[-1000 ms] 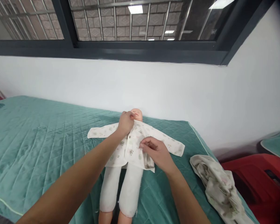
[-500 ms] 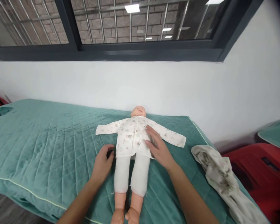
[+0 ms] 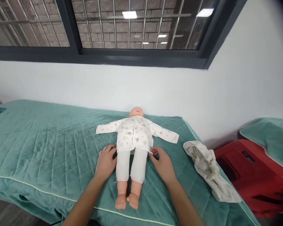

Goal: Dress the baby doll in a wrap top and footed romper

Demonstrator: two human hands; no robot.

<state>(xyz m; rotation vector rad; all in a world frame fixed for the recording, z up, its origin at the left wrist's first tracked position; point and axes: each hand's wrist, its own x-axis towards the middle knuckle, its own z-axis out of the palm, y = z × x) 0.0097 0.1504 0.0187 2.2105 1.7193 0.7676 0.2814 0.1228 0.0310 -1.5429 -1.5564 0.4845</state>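
A baby doll (image 3: 136, 111) lies on its back, head toward the wall and bare feet toward me. It wears a white printed baby shirt (image 3: 134, 133) with the sleeves spread out sideways; white cloth covers its legs. At the shirt's lower left side, my left hand (image 3: 105, 161) is closed with curled fingers at the edge, the fingertips partly hidden. My right hand (image 3: 163, 164) pinches the lower right corner of the hem, pulling it slightly outward from the doll's hip.
The doll rests on a green quilted bed cover (image 3: 61, 150). To the right lies a crumpled pale printed cloth (image 3: 206, 163), beside a red plastic stool (image 3: 250, 166) past the bed's edge. A white wall (image 3: 155, 88) and a dark-framed window (image 3: 139, 58) stand behind.
My right hand has moved from the shirt's chest down to its lower right corner and pinches it. My left hand has turned with its fingers against the shirt's side. The view has shifted slightly.
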